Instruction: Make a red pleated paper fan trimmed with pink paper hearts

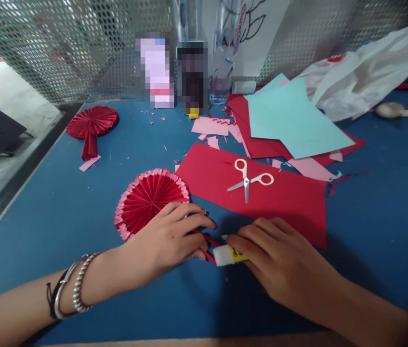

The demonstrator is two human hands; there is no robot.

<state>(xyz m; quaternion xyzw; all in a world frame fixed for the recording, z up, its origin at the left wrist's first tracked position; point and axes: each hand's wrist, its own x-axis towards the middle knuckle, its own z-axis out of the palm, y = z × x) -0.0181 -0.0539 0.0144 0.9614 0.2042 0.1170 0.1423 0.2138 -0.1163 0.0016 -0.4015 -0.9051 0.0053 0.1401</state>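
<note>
My left hand (175, 231) is closed on a narrow red paper strip (210, 256), whose end sticks out past the fingertips. Between the fingers of my right hand (279, 250) is a glue stick (224, 256) with a yellow label; its whitish end meets the red strip. Partly behind my left hand lies a round pleated red paper fan (149, 200) with a pink scalloped rim. Whether the strip joins this fan is hidden by the hand. Open white-handled scissors (246, 182) rest on a red paper sheet (211, 173) beyond my hands.
A second red pleated fan (93, 123) with a folded handle lies at the far left. Light blue paper (283, 115) overlaps red sheets at the back right, near pink scraps (211, 126). A clear bottle (221, 72) and a white plastic bag (362, 72) stand along the perforated metal panel (91, 48).
</note>
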